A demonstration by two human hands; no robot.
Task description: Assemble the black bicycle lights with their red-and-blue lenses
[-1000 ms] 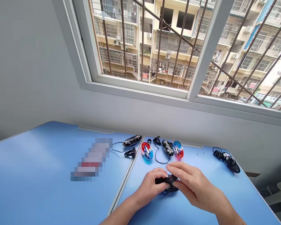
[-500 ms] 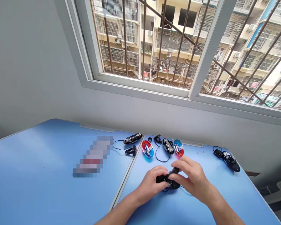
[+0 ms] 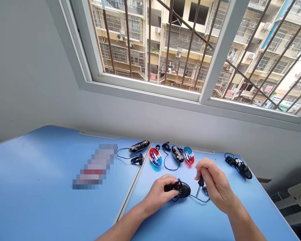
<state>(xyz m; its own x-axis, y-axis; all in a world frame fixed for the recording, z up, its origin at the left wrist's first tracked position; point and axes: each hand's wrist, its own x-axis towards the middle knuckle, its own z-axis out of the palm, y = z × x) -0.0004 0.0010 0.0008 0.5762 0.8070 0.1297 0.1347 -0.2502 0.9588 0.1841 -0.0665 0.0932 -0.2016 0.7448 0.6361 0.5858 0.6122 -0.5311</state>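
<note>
My left hand [image 3: 157,195] is closed around a black oval device [image 3: 185,190] with a black bracket standing on top, held low over the blue table. Part of the device is hidden by the fingers. A thin black cable [image 3: 199,199] runs from it to a small black part [image 3: 205,190], partly covered by my right hand. My right hand [image 3: 217,187] grips a screwdriver [image 3: 201,182] by its black handle; the metal shaft points down, to the right of the device and apart from it.
Along the back of the blue table [image 3: 57,160] lie two red-and-blue oval shells [image 3: 155,157] and black oval devices [image 3: 177,153] with cables and clamps. Another black device [image 3: 243,168] sits near the right edge. A blurred-out item [image 3: 95,167] lies left of the table seam [image 3: 130,187].
My right hand has moved away from the device to the right, and the screwdriver now shows clearly in it. My left hand still holds the device. The view has shifted slightly.
</note>
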